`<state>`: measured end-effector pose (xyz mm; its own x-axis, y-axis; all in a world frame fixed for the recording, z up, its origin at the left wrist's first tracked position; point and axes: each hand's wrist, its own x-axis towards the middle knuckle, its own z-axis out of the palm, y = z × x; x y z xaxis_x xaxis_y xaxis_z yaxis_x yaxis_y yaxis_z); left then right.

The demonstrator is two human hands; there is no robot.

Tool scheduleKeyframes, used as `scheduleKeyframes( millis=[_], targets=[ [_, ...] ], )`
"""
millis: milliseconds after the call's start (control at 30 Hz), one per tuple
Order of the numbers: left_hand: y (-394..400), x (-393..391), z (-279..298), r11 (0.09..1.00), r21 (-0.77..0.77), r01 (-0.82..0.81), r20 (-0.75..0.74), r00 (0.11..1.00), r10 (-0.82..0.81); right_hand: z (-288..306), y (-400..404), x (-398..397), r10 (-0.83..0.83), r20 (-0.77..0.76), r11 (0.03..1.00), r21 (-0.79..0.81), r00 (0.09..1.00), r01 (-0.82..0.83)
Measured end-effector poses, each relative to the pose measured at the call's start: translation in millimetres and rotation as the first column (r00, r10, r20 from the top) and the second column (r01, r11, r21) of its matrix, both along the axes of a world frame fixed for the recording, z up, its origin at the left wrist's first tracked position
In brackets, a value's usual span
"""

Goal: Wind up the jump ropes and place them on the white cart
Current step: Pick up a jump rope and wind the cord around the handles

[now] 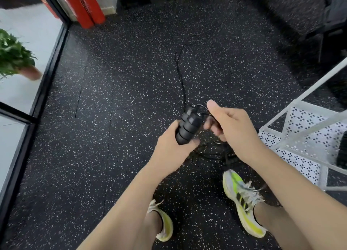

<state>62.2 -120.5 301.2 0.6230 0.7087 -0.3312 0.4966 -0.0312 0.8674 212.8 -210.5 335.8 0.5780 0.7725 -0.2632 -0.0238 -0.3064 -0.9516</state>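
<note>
Left hand (pixel 173 148) clamps both ribbed black handles (pixel 186 126) together as a core; right hand (pixel 232 126) pinches thin black cord (pixel 181 84), ready to wrap.

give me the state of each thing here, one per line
left hand: shut on handles
right hand: pinching the rope
handles: together, upright, held
rope: partly wound, the rest trailing on the floor
cart: standing at right, a dark item on its shelf, this rope not on it
</note>
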Motion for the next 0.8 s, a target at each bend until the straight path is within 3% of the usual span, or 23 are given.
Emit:
scheduleKeyframes(
  millis=[100, 200, 300, 467, 567, 633, 800],
  targets=[
    [1, 1, 3, 0.908, -0.4, 0.123, 0.236, 0.971, -0.028, 6, 3, -1, 0.018, -0.195, 0.99, 0.141, 0.981, 0.009],
    [-2, 3, 4, 0.75, -0.616, 0.24, 0.357, 0.934, -0.007, 7, 5, -1, 0.008, -0.253, 0.984, 0.173, 0.967, 0.037],
    [1, 4, 4, 0.781, -0.586, 0.216, 0.327, 0.945, -0.017, 8, 3, 5, 0.008, -0.157, 0.988, 0.154, 0.988, 0.016],
    [4, 2, 4, 0.963, -0.228, 0.142, 0.14, 0.984, -0.112, 6, -3, 5, 0.094, 0.113, 0.996, 0.0, 0.989, -0.094],
    [6, 3, 5, 0.992, -0.077, 0.099, 0.052, 0.994, -0.095, -1, -2, 5, 0.101, 0.099, 0.995, -0.01, 0.99, -0.101],
    [10, 1, 9, 0.99, -0.104, 0.099, 0.063, 0.994, -0.093, -4, -2, 8, 0.073, 0.124, 0.997, -0.004, 0.99, -0.073],
    [7, 4, 11, 0.858, -0.513, 0.017, 0.341, 0.922, 0.185, -4, -4, -3, 0.155, 0.153, 0.987, 0.022, 0.976, -0.16]
  ],
)
